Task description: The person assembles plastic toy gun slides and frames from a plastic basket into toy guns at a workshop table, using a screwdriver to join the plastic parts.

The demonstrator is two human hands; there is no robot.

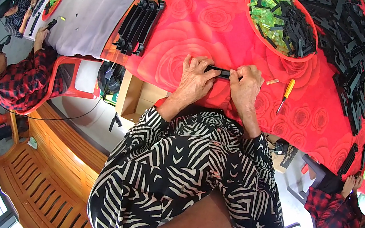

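Between my two hands lies a black plastic strip-shaped part (220, 72), level just over the red rose-patterned tablecloth (181, 32). My left hand (196, 75) pinches its left end, thumb and fingers closed on it. At the other end, my right hand (246, 83) grips it with bent fingers. Most of the part's ends are covered by my fingers. Right of my right hand rest a small clear-orange piece (272, 81) and a screwdriver with a yellow handle (290, 87), its shaft pointing toward me.
An orange-rimmed basket (316, 44) holds green clear pieces and black parts. Several assembled black strips (140, 26) are lined up at the left. A big heap of black parts (352, 55) covers the right side. Co-workers sit at the left and right; an open cardboard box (147, 94) is below the table edge.
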